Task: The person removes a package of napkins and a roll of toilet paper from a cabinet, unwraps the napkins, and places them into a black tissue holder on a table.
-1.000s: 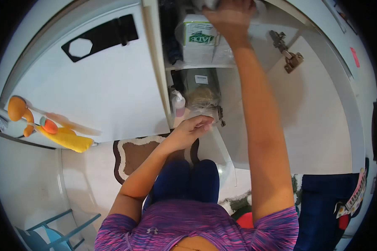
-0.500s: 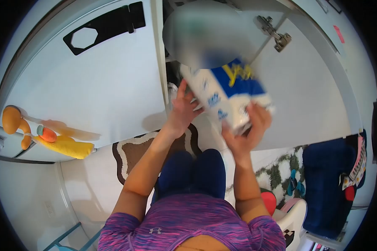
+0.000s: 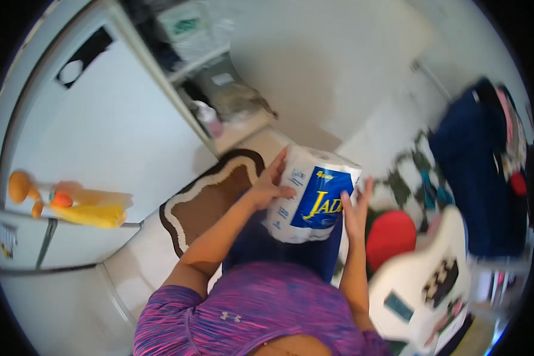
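Observation:
A plastic-wrapped pack of toilet paper [image 3: 305, 222], white with a blue label and yellow lettering, is held in front of my lap. My left hand [image 3: 272, 185] grips its left side, the thumb lying across the front face. On the other side, my right hand [image 3: 356, 210] presses against the right edge, thumb on the blue label and fingers behind. The pack leans slightly, its roll ends facing up.
An open cabinet at the upper left holds a pink bottle [image 3: 209, 121] and plastic-wrapped items. A brown mat [image 3: 213, 199] lies on the floor. On the right are a white chair [image 3: 391, 308] with a red seat pad [image 3: 391, 237] and dark blue fabric [image 3: 486, 190].
The pack has come out from the cabinet, down toward my lap, and turned more upright. My left hand now touches it. My view has swung right, bringing the white chair further in.

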